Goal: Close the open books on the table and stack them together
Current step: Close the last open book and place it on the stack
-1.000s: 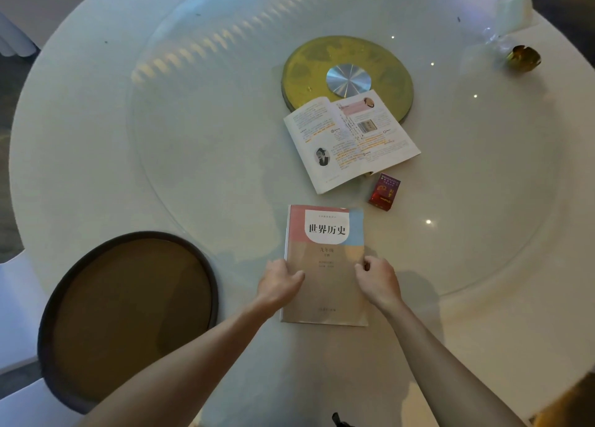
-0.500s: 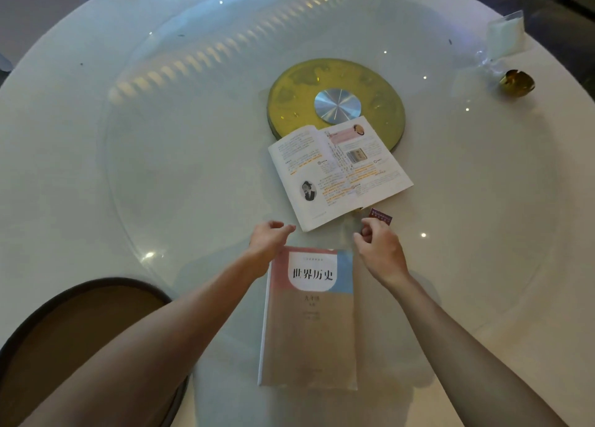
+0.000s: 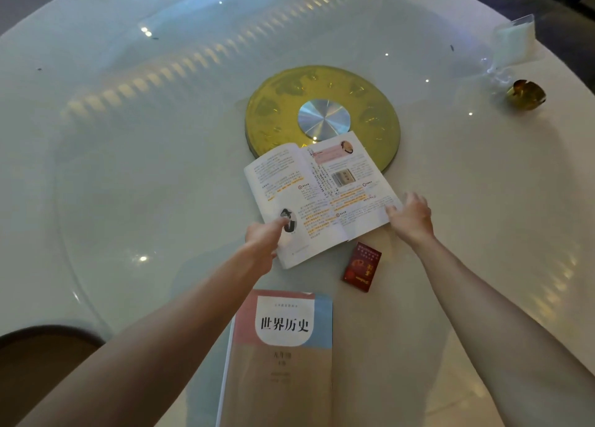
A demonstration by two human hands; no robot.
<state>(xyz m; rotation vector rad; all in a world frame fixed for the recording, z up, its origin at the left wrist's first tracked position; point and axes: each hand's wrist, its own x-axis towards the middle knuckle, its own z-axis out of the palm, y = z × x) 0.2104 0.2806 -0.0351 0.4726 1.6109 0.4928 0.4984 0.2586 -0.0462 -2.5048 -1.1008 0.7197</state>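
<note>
An open book [image 3: 318, 194] with highlighted text lies flat on the glass turntable, its far corner over the gold disc. My left hand [image 3: 264, 238] rests on the lower part of its left page, forefinger stretched out. My right hand [image 3: 410, 215] touches the outer edge of the right page, fingers spread. A closed book [image 3: 283, 359] with a pink, blue and tan cover lies nearer to me, between my forearms, with neither hand on it.
A small red box [image 3: 361, 266] lies between the two books, to the right. A gold disc with a silver hub [image 3: 323, 117] marks the turntable centre. A clear card stand [image 3: 512, 45] and a gold holder [image 3: 526, 94] stand far right. A dark round tray [image 3: 45, 355] sits at lower left.
Both hands left the closed book and reached forward to the open one, the left onto its left page and the right to its right edge. The view moved forward too.
</note>
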